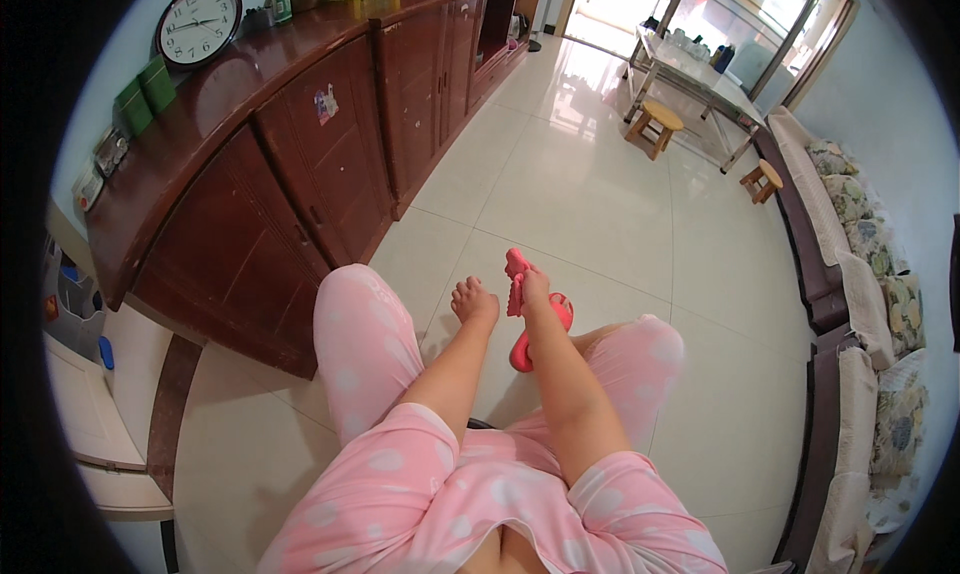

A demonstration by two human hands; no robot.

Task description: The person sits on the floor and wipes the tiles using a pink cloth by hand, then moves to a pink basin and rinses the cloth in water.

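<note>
My right hand grips a coral-pink rubber slipper, held upright over the floor between my knees. Just behind and below it is another pink slipper shape with cut-out holes, partly hidden by my right forearm; I cannot tell whether a foot is in it. My left hand is a short way left of the held slipper, fingers apart and slightly bent, holding nothing. My legs, in pink trousers with pale spots, are bent on either side of my forearms.
A dark red wooden cabinet runs along the left, bearing a wall-style clock and green boxes. A sofa lines the right. Tiled floor stretches toward wooden stools, a metal-framed table and a bright doorway.
</note>
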